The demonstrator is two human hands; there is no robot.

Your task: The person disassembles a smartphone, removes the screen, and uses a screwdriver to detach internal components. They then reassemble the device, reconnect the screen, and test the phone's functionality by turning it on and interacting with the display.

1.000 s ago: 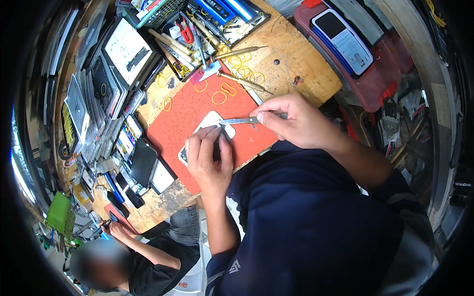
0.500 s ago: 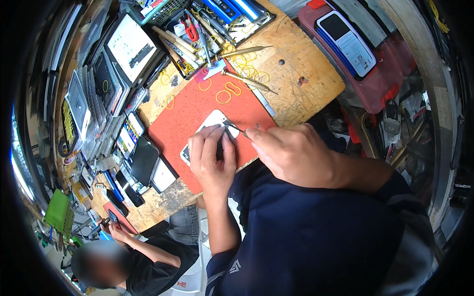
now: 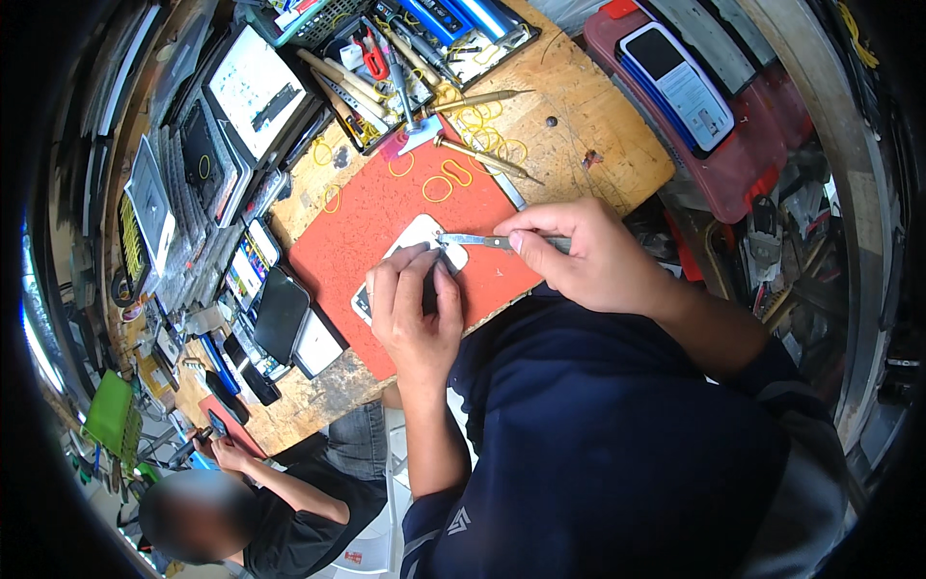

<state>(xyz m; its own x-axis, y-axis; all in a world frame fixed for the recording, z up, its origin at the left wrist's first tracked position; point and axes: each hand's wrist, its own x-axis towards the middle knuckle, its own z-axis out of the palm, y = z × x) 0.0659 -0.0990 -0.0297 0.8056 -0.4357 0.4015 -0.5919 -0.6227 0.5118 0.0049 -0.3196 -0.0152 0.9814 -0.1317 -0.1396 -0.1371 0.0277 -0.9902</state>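
wooden tabletop (image 3: 603,121) carries a red mat (image 3: 333,246), and on it lies a white phone (image 3: 415,230). the left hand (image 3: 415,314) rests over the phone; whether its grip clamps anything, i cannot tell. the right hand (image 3: 600,256) has its grip pinched round a slim metal tool (image 3: 494,242), whose tip is at the phone's upper end. yellow rubber bands (image 3: 449,181) lie farther up the mat.

left fingers (image 3: 411,288) bent, right fingers (image 3: 545,217) pinched
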